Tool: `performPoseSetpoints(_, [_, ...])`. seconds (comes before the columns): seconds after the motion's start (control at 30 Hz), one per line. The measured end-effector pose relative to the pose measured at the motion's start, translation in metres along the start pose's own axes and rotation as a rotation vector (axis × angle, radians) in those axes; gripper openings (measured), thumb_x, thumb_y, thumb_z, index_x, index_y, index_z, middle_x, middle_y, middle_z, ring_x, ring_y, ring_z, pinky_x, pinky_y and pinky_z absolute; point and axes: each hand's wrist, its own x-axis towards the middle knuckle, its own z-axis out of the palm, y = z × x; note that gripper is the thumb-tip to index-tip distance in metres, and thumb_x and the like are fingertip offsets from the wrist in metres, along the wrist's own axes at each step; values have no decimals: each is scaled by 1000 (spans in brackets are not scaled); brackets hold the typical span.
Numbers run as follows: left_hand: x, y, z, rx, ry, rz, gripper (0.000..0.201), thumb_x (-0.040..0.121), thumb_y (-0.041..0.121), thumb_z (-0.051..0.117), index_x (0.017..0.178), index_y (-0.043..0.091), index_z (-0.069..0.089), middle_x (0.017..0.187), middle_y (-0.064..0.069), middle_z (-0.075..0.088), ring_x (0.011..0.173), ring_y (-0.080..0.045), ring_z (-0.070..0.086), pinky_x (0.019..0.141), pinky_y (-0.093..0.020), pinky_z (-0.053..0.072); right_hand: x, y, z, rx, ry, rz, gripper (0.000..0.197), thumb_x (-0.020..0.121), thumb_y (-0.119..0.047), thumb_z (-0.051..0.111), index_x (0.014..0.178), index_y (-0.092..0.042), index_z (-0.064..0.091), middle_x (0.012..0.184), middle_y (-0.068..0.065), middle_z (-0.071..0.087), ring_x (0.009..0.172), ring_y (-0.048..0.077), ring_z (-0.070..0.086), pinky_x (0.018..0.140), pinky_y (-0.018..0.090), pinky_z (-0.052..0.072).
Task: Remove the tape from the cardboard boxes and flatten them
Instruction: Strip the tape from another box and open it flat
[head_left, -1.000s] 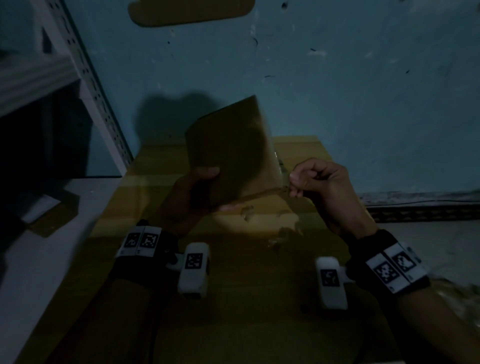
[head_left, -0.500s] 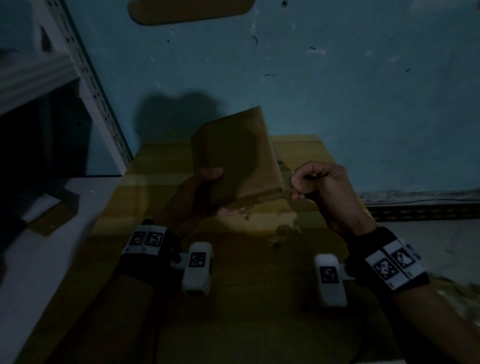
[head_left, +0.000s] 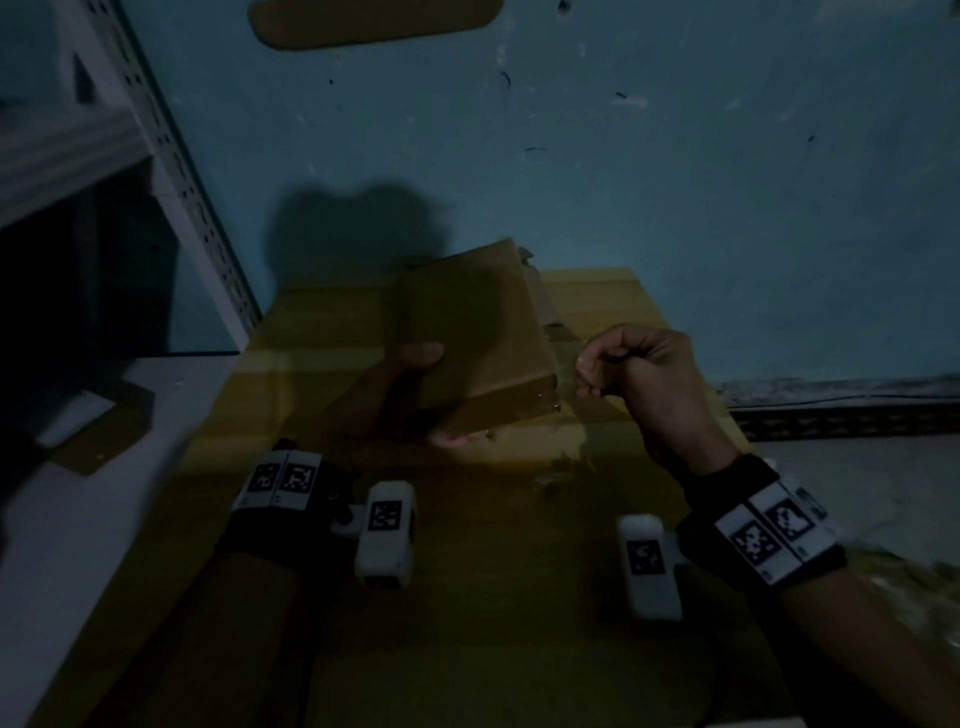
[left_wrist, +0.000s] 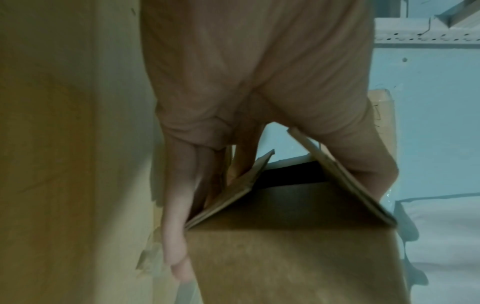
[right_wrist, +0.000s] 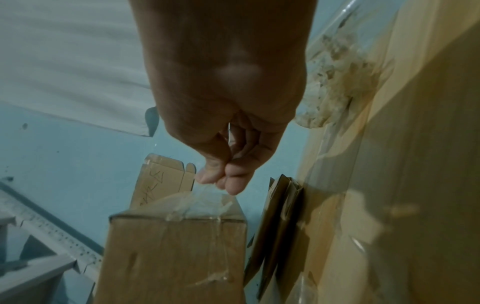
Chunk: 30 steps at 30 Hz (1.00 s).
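Note:
A small brown cardboard box is held up above a large flat sheet of cardboard. My left hand grips the box from its left end, thumb on the near face and fingers under it; in the left wrist view the left hand reaches in by the loose end flaps of the box. My right hand pinches a strip of clear tape between thumb and forefinger at the box's right end. The tape still sticks to the box along its edge and face.
A blue wall stands close behind. A white metal shelf rack rises at the left. Folded cardboard pieces lean by the wall. A wad of peeled tape lies on the big sheet. White floor shows at the left.
The box has tilted and swung a little to the right in my left hand. My right hand has stayed at the box's right corner, pinching the tape.

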Motion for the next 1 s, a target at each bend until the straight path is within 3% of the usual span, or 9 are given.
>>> performPoseSetpoints(0.07, [1,-1,-3,3,-28,11,34,87,40,58,109,22,76,101,-10,74,93,-33,56,66,-28,49,0,1,0,-2,26,-9,28,79,21,57,69,-3,66,58,4,65,53,16,57,51,24,49])
performPoseSetpoints(0.2, [2,-1,-4,2,-5,-9,60,53,41,92,105,15,77,99,-12,75,93,-34,65,84,-44,41,1,6,3,-31,46,-41,28,81,21,57,70,-3,66,61,3,65,56,15,59,54,26,51])
performPoseSetpoints(0.33, [-13,6,-1,-132,-40,45,71,27,25,102,91,6,78,91,-18,75,77,-35,74,59,-46,60,10,15,-19,-42,302,-24,34,78,16,59,66,-14,68,58,-5,66,57,14,62,57,29,51])
performPoseSetpoints(0.37, [-20,9,-1,-143,-49,82,71,29,25,102,92,5,78,94,-19,75,79,-35,74,59,-46,61,14,13,-30,-9,360,-4,32,78,14,58,67,-14,67,56,-6,65,55,13,61,56,28,50])
performPoseSetpoints(0.47, [-32,17,-10,-165,-226,191,52,77,33,82,121,7,70,123,-18,68,111,-36,66,86,-54,56,21,4,-41,57,311,14,28,83,19,51,71,-4,61,57,1,62,53,12,58,56,25,52])
performPoseSetpoints(0.6, [-37,18,-19,-55,-49,250,58,57,43,91,108,21,77,110,-7,74,97,-29,72,69,-49,60,13,9,-18,-27,118,54,17,93,7,61,79,-1,67,66,12,64,57,14,59,60,21,52])
performPoseSetpoints(0.73, [-39,17,-14,-41,-5,240,77,51,45,93,119,18,69,112,-8,73,98,-31,72,72,-55,60,9,9,-7,-16,74,116,8,93,4,62,93,1,70,72,6,73,69,17,68,67,24,58])
performPoseSetpoints(0.83, [-41,19,-17,-27,-7,246,65,52,46,92,109,20,77,110,-7,74,97,-29,73,72,-53,60,7,5,2,-32,24,127,15,94,5,61,94,-4,72,79,1,77,77,17,70,73,25,61])
performPoseSetpoints(1.0, [-44,22,-20,-41,25,205,83,50,42,94,122,11,65,109,-11,74,95,-31,73,70,-49,60,5,4,8,-63,-41,203,21,98,1,53,93,-2,74,93,14,78,85,22,71,76,26,60])
